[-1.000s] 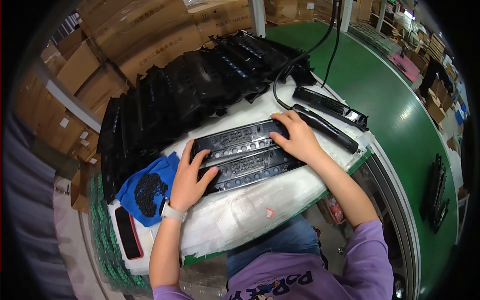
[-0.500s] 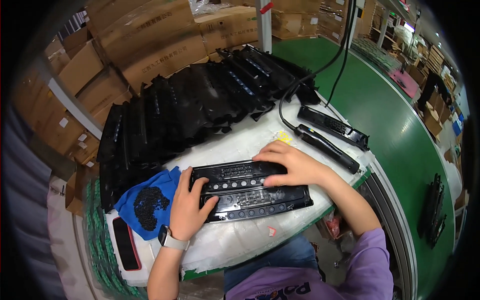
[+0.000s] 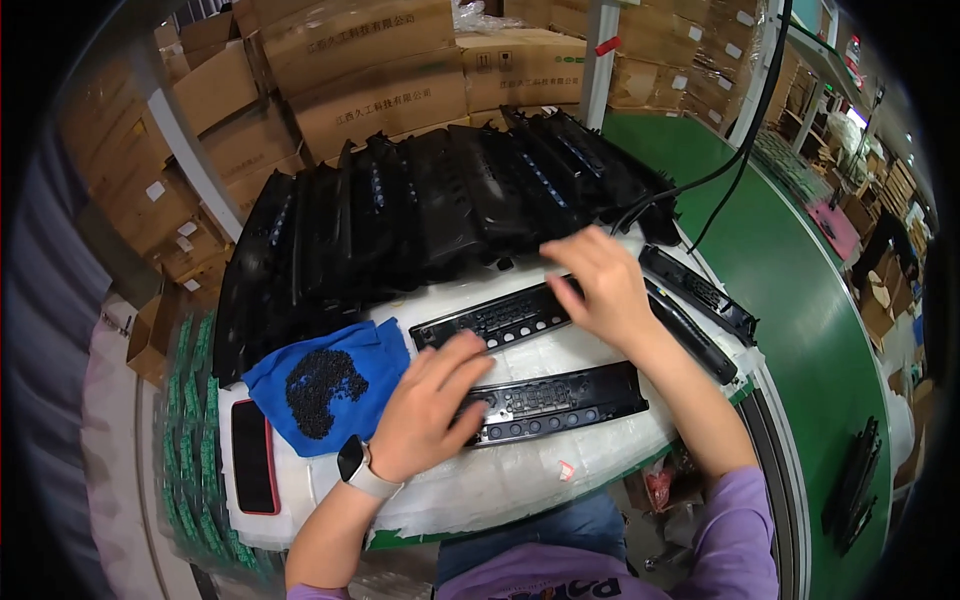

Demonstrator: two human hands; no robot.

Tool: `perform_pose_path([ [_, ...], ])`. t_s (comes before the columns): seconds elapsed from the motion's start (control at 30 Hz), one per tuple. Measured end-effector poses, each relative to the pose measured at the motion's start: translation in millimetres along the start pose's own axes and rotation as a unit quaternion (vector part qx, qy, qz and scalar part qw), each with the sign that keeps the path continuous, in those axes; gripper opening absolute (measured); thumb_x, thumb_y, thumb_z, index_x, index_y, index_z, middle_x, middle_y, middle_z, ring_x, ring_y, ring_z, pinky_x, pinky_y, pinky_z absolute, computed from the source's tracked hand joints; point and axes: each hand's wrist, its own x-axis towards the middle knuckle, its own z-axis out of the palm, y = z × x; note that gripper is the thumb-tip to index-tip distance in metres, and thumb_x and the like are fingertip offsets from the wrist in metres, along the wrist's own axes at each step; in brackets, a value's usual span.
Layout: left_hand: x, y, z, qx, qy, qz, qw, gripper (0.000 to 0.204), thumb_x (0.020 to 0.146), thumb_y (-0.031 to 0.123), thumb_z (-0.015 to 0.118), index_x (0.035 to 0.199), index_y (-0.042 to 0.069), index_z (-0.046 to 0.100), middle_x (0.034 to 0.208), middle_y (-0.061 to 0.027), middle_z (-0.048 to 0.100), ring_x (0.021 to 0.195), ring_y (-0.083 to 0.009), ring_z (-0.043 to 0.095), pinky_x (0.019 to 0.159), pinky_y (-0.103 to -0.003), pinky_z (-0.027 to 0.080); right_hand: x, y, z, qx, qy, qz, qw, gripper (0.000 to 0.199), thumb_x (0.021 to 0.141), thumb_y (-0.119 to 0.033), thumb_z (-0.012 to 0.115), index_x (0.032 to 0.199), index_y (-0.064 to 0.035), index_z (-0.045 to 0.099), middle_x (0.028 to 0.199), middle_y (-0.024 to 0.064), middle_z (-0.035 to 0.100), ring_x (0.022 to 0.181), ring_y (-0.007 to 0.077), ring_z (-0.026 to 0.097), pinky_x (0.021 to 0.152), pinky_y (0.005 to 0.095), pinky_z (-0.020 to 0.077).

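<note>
Your left hand [image 3: 428, 412] lies flat, fingers spread, pinning near black panel [image 3: 555, 400] on the white pad [image 3: 500, 480]; no clamp. Right hand [image 3: 600, 285] rests loosely open on far panel [image 3: 500, 318], nothing gripped. Looks like you're mid-separation of the pair. Next imo: get an actual hold on far panel w/ right, keep near one pinned. Blue cloth [image 3: 375, 350] w/ small black parts [image 3: 320, 388] sits just left.

Two long black plastic panels lie flat on the white padded bench, roughly parallel, each running from eight o'clock toward two o'clock. The near panel [image 3: 560, 398] shows a row of round holes along its lower edge, its left end covered. The far panel [image 3: 495, 320], at twelve o'clock from the near one, carries a grid of small openings, its right end hidden.
</note>
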Motion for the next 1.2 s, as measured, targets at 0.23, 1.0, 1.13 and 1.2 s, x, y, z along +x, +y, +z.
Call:
perform_pose_path([
  [0.23,-9.2,11.2,25.4,0.106,-0.110,0.031,0.988,0.063,0.076,0.038,0.069,0.122,0.001,0.048,0.124,-0.0179,0.049,0.120,-0.0344,0.044,0.098,-0.041,0.038,40.5,36.0,44.1,-0.180,0.036,0.101,0.978,0.014,0.064,-0.009,0.065,0.077,-0.0035,0.064,0.078,0.0110,0.060,0.078,0.0276,0.061,0.063,0.0367,0.0494],
  [1.0,-8.3,37.4,20.6,0.081,-0.079,0.151,0.982,0.046,0.077,0.034,0.067,0.106,0.001,0.056,0.108,-0.0137,0.055,0.108,-0.0276,0.052,0.084,-0.036,0.044,-80.5,-7.5,-71.8,0.138,-0.036,0.009,0.990,0.019,0.065,0.006,0.061,0.083,0.0022,0.064,0.073,0.0096,0.056,0.067,0.0228,0.058,0.059,0.0305,0.0464],
  [1.13,-7.0,41.9,29.6,0.085,-0.042,0.195,0.976,0.031,0.078,0.023,0.066,0.099,0.001,0.058,0.104,-0.0123,0.058,0.102,-0.0262,0.055,0.080,-0.034,0.045,-96.3,-8.9,-64.1,0.162,-0.103,0.050,0.980,0.020,0.064,0.006,0.065,0.083,-0.0008,0.065,0.076,0.0083,0.057,0.072,0.0246,0.060,0.064,0.0328,0.0482],
  [1.2,-4.6,38.4,31.0,0.139,-0.028,0.183,0.973,0.037,0.078,0.026,0.066,0.105,0.001,0.057,0.109,-0.0133,0.057,0.107,-0.0276,0.053,0.086,-0.038,0.043,-94.5,-12.4,-59.0,0.118,-0.121,0.055,0.984,0.018,0.067,0.001,0.068,0.084,-0.0026,0.066,0.081,0.0071,0.058,0.081,0.0257,0.060,0.072,0.0351,0.0486],
])
